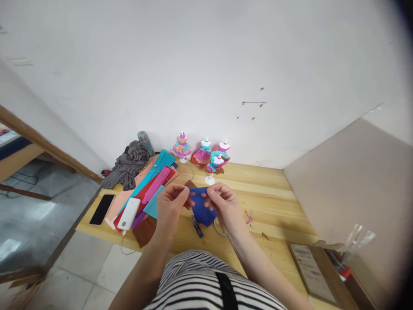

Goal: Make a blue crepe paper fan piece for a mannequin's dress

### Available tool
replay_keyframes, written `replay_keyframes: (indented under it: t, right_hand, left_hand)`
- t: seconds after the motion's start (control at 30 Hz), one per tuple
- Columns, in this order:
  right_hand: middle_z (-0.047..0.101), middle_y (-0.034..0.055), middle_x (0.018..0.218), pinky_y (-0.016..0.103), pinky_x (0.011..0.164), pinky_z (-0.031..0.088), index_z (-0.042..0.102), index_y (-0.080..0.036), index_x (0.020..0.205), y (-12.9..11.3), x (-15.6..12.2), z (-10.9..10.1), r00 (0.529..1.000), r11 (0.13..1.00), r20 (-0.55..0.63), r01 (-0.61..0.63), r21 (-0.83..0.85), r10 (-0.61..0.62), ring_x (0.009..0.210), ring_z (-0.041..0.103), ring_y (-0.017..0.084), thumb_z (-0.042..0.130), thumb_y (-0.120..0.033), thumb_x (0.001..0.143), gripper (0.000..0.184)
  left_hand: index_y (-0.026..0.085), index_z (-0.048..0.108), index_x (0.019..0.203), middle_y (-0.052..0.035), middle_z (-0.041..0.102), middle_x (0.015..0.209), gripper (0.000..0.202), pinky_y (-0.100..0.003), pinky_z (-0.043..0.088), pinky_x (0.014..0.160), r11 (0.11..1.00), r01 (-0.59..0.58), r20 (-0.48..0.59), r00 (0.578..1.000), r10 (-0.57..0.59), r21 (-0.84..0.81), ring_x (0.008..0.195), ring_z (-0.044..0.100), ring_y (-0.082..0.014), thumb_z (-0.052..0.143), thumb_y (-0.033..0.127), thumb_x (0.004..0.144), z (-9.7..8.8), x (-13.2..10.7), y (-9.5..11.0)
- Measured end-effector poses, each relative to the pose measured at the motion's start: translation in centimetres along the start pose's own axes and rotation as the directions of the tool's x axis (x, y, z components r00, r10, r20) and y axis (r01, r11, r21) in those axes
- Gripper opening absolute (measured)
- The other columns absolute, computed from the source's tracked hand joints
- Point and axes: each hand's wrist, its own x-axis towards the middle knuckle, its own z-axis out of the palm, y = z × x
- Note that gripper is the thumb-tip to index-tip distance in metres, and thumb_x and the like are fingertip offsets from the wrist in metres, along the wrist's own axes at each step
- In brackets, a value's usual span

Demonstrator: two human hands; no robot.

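Between my two hands hangs a piece of dark blue crepe paper or cloth (203, 211), pinched along its upper edge. My left hand (174, 200) grips the left corner between thumb and fingers. At the other corner, my right hand (224, 202) pinches with thumb and forefinger. Just below the blue piece, small blue-handled thread snips (197, 227) lie on the wooden table (271, 193). A white ring, perhaps a tape roll (219, 228), is partly hidden by my right hand.
Miniature dress forms in ruffled paper dresses (182, 148) stand along the wall. Coloured paper sheets (158, 183), a white power bank (129, 214), a phone (102, 209), striped cloth (129, 163) and a bottle (145, 142) lie left. A cardboard box (316, 271) sits right, paper scraps (248, 218) nearer.
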Motion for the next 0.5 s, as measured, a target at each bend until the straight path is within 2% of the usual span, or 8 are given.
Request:
replay_keyframes:
  t: [0.13,0.3,0.5]
  right_hand:
    - [0.065,0.0000,0.050,0.020,0.041,0.032,0.064,-0.017,0.062,0.34,0.00,-0.07,1.000,1.000,-0.004,0.006,-0.021,-0.007,0.039,0.046,0.007,0.083,-0.043,0.062,0.032]
    - [0.062,-0.0014,0.047,0.019,0.043,0.034,0.063,-0.017,0.062,0.61,-0.01,-0.13,0.999,0.999,-0.037,0.027,-0.044,-0.028,0.040,0.047,0.007,0.082,-0.040,0.062,0.029]
    - [0.063,-0.0016,0.046,0.018,0.042,0.036,0.062,-0.017,0.061,0.31,-0.04,-0.03,0.996,0.998,-0.081,0.043,-0.052,-0.047,0.039,0.048,0.007,0.082,-0.036,0.060,0.027]
  left_hand:
    - [0.015,0.063,0.071,0.0018,0.065,0.054,0.023,-0.019,0.043,0.044,1.000,0.003,-0.019,1.000,-0.003,0.008,0.044,0.058,-0.0098,0.077,0.032,0.067,-0.06,-0.04,0.08]
    - [0.014,0.064,0.071,0.0023,0.063,0.049,0.020,-0.019,0.044,0.046,0.995,-0.030,-0.050,0.998,0.035,0.093,0.043,0.057,-0.0089,0.075,0.030,0.069,-0.21,-0.18,0.02]
    - [0.014,0.063,0.069,0.0010,0.064,0.050,0.017,-0.020,0.046,0.049,0.999,-0.025,-0.033,0.999,0.026,0.037,0.046,0.059,-0.0103,0.075,0.026,0.066,-0.19,0.03,-0.01]
